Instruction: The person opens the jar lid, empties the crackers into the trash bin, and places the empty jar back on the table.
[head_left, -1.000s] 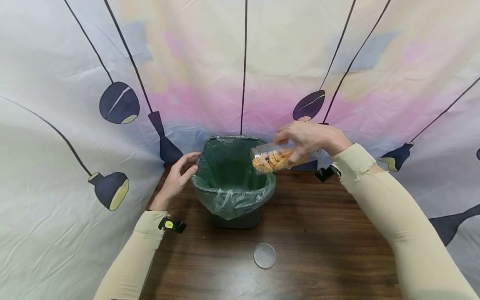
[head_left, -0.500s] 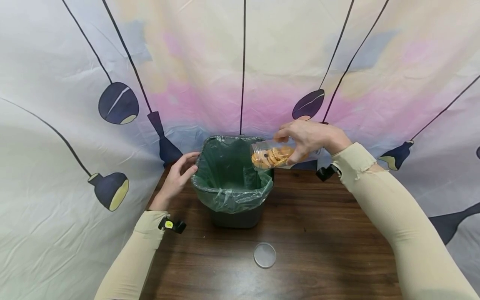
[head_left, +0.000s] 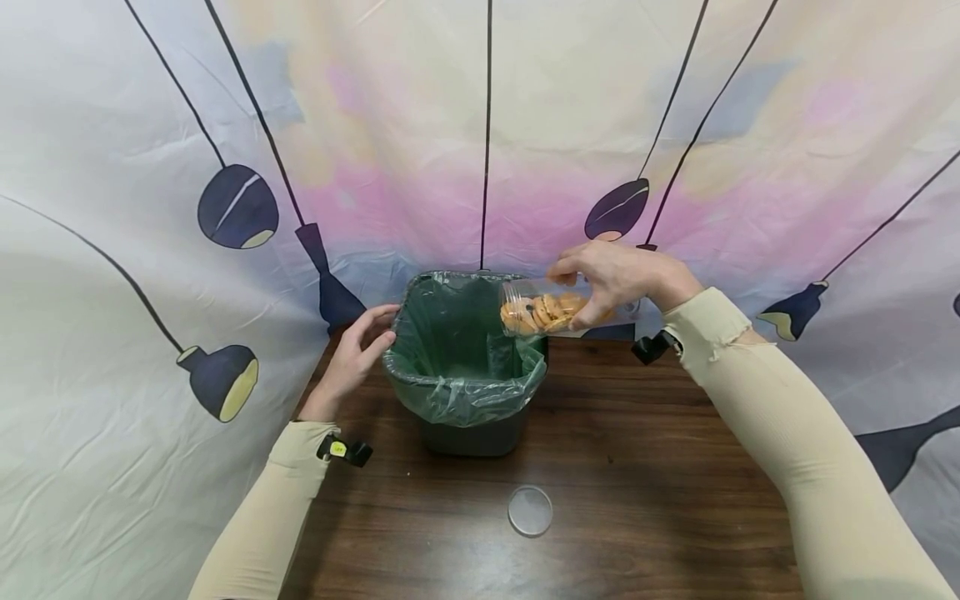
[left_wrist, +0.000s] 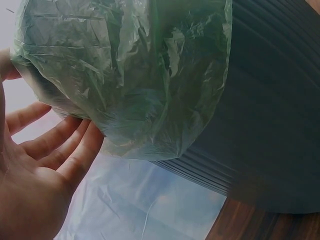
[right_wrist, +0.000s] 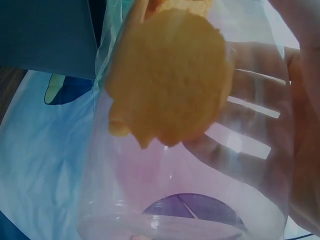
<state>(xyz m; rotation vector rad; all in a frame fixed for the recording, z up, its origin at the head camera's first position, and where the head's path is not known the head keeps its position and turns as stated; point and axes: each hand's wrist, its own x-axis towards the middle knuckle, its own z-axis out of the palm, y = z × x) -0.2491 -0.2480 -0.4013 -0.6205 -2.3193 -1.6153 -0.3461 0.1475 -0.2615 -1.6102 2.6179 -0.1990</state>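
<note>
Open tabletop [head_left: 660,467] — lid [head_left: 529,511] only obstacle

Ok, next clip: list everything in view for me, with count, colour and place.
bin: one, dark, back middle of the table.
bag: one, green see-through, lining the bin, folded over its rim.
jar: one, clear, tilted over the bin's right rim.
cookies: several, orange-brown, inside the jar.
lid: one, clear, on the table in front of the bin.
table: one, dark wood.
curtain: one, pastel with dark lamp print, behind.
left hand: fingers against the bag at the bin's left side.
right hand: grips the jar.
</note>
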